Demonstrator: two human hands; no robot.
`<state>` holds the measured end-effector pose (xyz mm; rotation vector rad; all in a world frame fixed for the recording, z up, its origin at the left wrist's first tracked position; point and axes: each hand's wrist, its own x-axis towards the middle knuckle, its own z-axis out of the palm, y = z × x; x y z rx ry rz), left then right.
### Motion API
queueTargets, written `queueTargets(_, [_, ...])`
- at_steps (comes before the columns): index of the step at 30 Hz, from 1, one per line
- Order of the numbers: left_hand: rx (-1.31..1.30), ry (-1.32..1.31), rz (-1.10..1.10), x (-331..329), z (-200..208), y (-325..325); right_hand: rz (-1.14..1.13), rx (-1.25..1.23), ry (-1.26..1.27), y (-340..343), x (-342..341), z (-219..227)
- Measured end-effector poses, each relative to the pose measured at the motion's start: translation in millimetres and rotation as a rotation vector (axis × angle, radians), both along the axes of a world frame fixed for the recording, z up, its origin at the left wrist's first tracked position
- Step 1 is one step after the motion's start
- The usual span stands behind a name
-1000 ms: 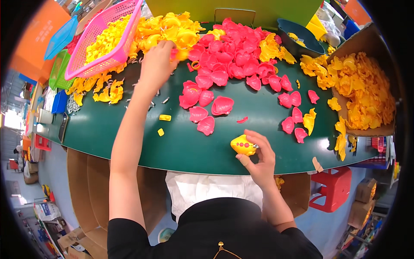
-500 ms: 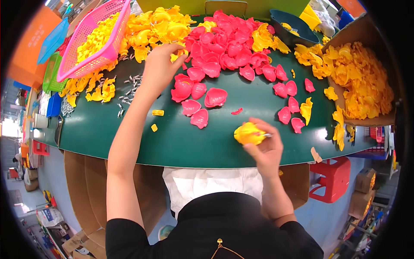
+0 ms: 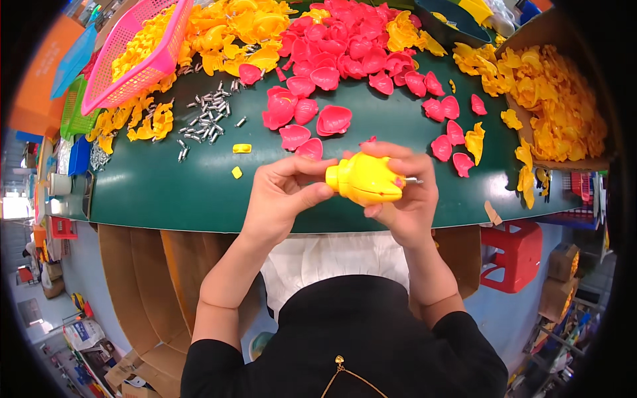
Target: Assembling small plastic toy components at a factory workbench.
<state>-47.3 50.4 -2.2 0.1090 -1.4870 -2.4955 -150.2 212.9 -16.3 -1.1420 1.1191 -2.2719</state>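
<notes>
Pink shells (image 3: 325, 78) & metal pins (image 3: 211, 111) on tbl (image 3: 166, 199) beyond L hand (image 3: 279, 199)

A broad green bench (image 3: 159, 196), its front edge bowed by the lens, spans a cluttered workroom, light gleaming on its surface. Pale blue-grey floor (image 3: 494, 318) shows below, with an open cardboard carton (image 3: 133, 278) by the bench's near edge at left and a red plastic stool (image 3: 514, 259) at right. Brown boxes (image 3: 559, 282) sit stacked beyond the stool. At far left, white glare (image 3: 14, 199) washes out its source; an orange panel (image 3: 46, 86) rises above.
</notes>
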Motion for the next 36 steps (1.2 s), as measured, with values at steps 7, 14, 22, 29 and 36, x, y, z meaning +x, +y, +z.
queueTargets(7, [-0.108, -0.141, 0.080, 0.2, -23.0, 21.5, -0.083, 0.247, 0.004, 19.0, 9.0, -1.1])
queueTargets(14, [-0.653, -0.280, -0.153, 8.4, 9.0, -33.3, 0.254, 1.320, 0.608, 145.8, -18.7, 63.1])
queueTargets(22, [-1.215, -0.430, 0.365, -17.6, -3.3, -177.2, -0.095, 1.306, 0.847, 100.9, -22.1, 81.4])
queueTargets(29, [-1.637, -0.477, 0.511, -66.9, 5.0, -214.4, -0.208, 1.006, 0.987, -97.5, -89.8, 69.8])
queueTargets(36, [-1.483, -0.494, 0.578, -79.6, -2.1, -221.2, -0.553, 1.191, 1.112, -219.0, -102.7, -1.5])
